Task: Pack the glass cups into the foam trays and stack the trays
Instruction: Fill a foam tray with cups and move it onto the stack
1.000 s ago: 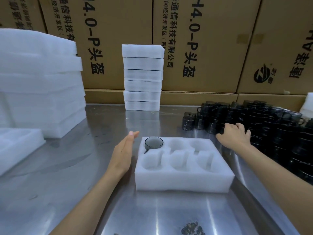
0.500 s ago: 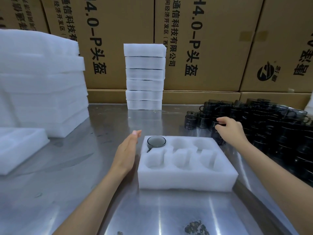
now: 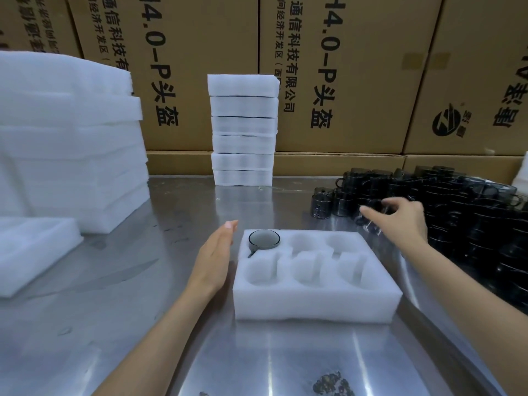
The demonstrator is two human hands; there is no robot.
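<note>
A white foam tray (image 3: 317, 302) with several round pockets lies on the steel table in front of me. One dark glass cup (image 3: 264, 239) sits in its far left pocket; the other pockets hold nothing. My left hand (image 3: 215, 260) rests flat with straight fingers against the tray's left side. My right hand (image 3: 400, 221) is lifted just beyond the tray's far right corner and grips a dark glass cup (image 3: 370, 217), which looks blurred. A dense pile of dark glass cups (image 3: 457, 212) covers the table at the right.
A stack of several white foam trays (image 3: 243, 130) stands at the back centre against cardboard boxes (image 3: 343, 75). A big pile of foam sheets (image 3: 68, 144) fills the left, with one tray (image 3: 31, 250) in front of it. A dark stain (image 3: 333, 384) marks the table's near edge.
My right hand went from the cup pile to closing on one cup and lifting it toward the tray. My left hand stayed against the tray's side.
</note>
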